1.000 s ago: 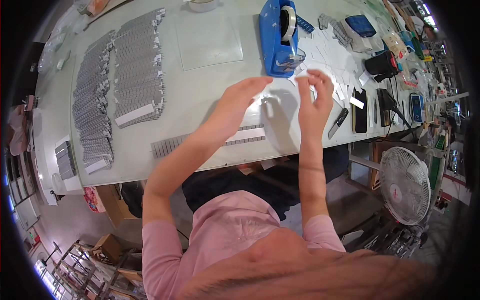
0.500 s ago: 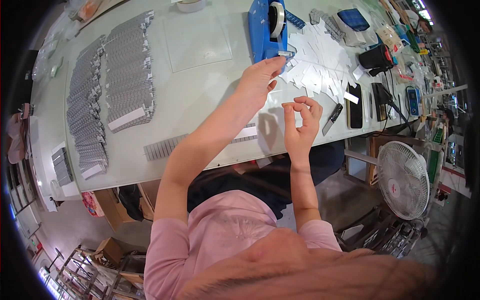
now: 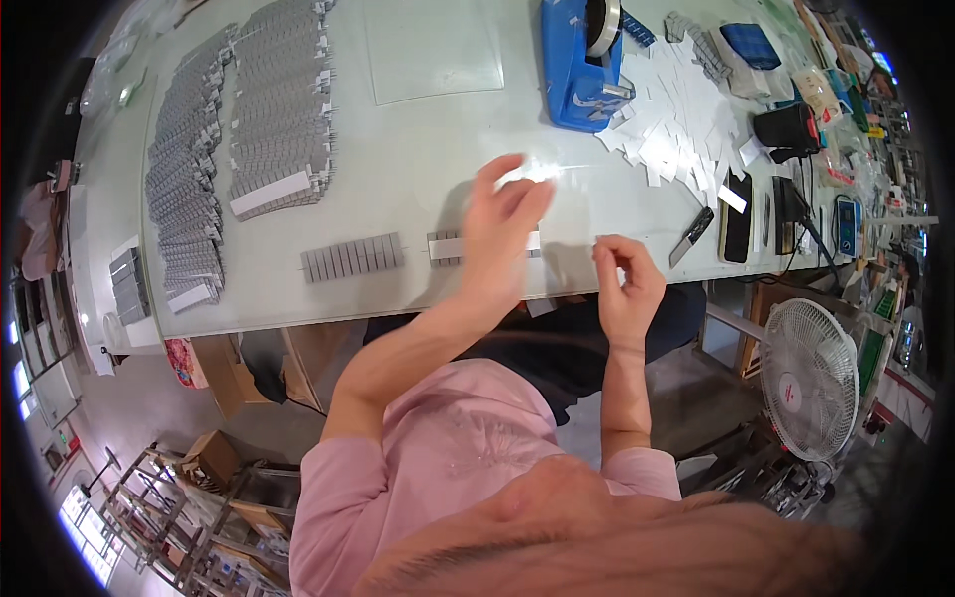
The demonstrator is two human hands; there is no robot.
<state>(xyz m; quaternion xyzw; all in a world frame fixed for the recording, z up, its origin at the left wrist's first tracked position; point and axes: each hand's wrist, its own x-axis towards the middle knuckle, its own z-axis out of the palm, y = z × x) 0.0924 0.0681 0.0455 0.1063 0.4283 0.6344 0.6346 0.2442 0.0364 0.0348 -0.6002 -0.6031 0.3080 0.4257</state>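
My left hand (image 3: 500,234): over white-banded grey strip (image 3: 444,262), blurred, fingers parted; cannot tell if anything held. My right hand (image 3: 631,277): by table (image 3: 418,159) edge, fingertips narrowed; contents indistinct. Plain grey strip (image 3: 353,259) lies left of banded one, both near me, presumably for easy reach. Versus half-second earlier: left hand withdrawn from blue tape dispenser (image 3: 575,85).
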